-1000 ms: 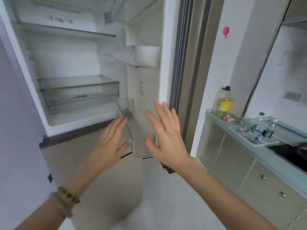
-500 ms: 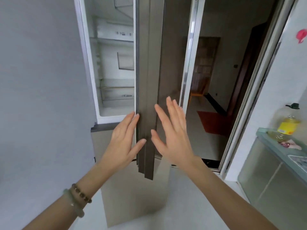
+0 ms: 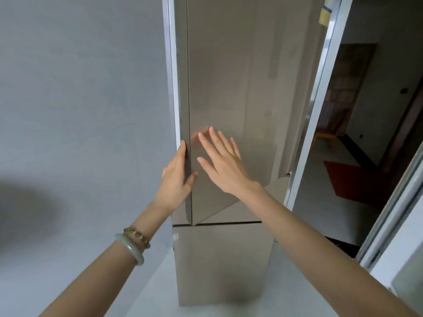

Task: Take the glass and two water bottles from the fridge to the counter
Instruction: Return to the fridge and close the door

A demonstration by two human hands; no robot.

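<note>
At the fridge door [image 3: 229, 88], both my hands are up against it. Left hand [image 3: 175, 177] sits on the door's free edge, fingers straight up along the side, thumb [image 3: 192, 177] laid over onto the front panel. Nothing is gripped, just flat contact round the corner. Right hand [image 3: 223, 165] is just beside it, palm towards the glossy front, fingers [image 3: 206, 145] spread and straight, with a faint pink reflection of them in the panel. Neither hand carries anything.

Door's not quite home: its bottom corner stands out from the cabinet at an angle, and a wedge of gap shows above the lower door [image 3: 219, 259]. A white frame strip [image 3: 170, 65] runs up beside my left fingertips.

On my left wrist, a pale bangle [image 3: 130, 248] and a bead bracelet [image 3: 137, 233] sit close together. Grey wall [image 3: 80, 99] fills the left. Off to the right, an open doorway with a red mat [image 3: 350, 177] on the floor beyond.

Glass and water bottles are out of my sight from this angle, so I can't say where they stand.
</note>
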